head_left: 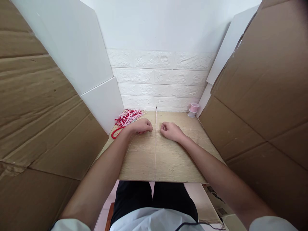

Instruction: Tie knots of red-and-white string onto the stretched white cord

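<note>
A thin pale cord [155,150] runs straight down the middle of the wooden board, from a small fixing [156,108] at the wall to the front edge. Its far stretch looks thicker, like knotted cord. My left hand [142,125] is closed in a pinch just left of this cord. On the other side my right hand [171,131] pinches too, with a fine pale thread [158,129] stretched between the hands across the cord. The fingertips partly hide the thread's ends.
Behind my left hand lies a tangle of red and white cords [130,117], with red-handled scissors [116,132] beside it. Two stacked thread spools [193,109], one pink, stand at the back right. Cardboard walls [36,96] flank the wooden board [179,163].
</note>
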`<state>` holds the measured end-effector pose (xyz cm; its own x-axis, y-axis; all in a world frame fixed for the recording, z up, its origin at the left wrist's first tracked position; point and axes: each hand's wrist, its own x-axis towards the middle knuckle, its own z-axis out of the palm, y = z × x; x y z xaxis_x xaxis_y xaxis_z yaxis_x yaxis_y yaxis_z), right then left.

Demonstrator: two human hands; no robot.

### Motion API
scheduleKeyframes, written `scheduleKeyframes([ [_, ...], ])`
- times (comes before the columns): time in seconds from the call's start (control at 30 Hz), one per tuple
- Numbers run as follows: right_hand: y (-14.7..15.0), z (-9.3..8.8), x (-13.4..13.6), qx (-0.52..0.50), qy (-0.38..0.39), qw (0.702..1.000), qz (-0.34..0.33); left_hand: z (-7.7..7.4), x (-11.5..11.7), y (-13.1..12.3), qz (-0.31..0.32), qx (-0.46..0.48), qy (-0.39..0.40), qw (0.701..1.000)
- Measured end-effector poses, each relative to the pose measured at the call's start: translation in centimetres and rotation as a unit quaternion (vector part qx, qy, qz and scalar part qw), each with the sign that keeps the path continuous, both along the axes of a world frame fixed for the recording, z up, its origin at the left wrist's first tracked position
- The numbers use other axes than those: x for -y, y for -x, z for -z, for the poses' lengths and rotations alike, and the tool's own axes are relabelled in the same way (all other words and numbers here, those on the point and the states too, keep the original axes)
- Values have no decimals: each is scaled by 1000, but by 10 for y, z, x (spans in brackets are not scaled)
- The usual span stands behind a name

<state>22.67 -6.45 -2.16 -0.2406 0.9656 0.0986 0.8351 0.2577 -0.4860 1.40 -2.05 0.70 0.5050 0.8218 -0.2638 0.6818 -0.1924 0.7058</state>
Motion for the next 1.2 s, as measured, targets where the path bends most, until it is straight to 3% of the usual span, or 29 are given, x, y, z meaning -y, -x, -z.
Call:
scheduleKeyframes([
  [0.7, 1, -1, 2, 5, -6, 1000, 25, -1, 0, 1, -3, 34, 34, 999],
  [0.93, 3, 1, 2, 5, -17, 999, -37, 0, 2, -4, 8, 45, 38, 998],
  [1.2, 5, 2, 2, 8, -15, 1000, -24, 1, 5, -8, -6, 50, 18, 999],
])
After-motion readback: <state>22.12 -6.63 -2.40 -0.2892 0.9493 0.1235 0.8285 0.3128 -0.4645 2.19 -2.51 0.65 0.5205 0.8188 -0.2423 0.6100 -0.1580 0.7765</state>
